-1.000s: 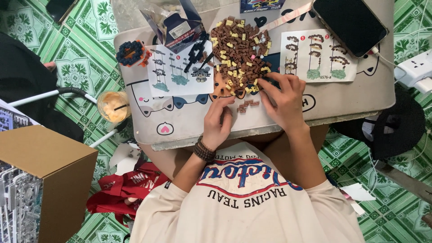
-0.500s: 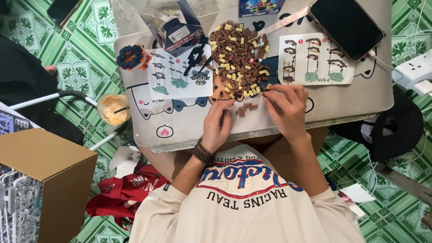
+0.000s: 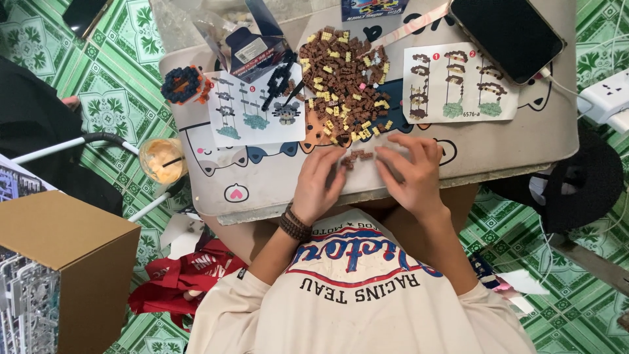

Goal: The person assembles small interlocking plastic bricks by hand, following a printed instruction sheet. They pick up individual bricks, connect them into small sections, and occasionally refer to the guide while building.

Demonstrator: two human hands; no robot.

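Note:
A heap of tiny brown and yellow building bricks point(image 3: 344, 85) lies in the middle of a small pale table point(image 3: 262, 183). Just below the heap sits a small cluster of joined brown bricks point(image 3: 357, 157). My left hand point(image 3: 319, 185) rests on the table with its fingertips against that cluster's left side. My right hand point(image 3: 409, 169) lies flat to the cluster's right, fingers spread and pointing left, touching or nearly touching it. Neither hand visibly grips anything. Two printed instruction sheets flank the heap, one on the left point(image 3: 252, 111) and one on the right point(image 3: 458, 82).
A dark phone point(image 3: 508, 33) lies at the table's top right, a small orange and navy brick model point(image 3: 183, 84) at the left edge. A drink cup point(image 3: 162, 159) stands beside the table, a cardboard box point(image 3: 62, 262) lower left, a white power strip point(image 3: 606, 98) right.
My right hand has come down and left from the heap's lower edge to the table beside the small brown cluster. My left hand has barely moved.

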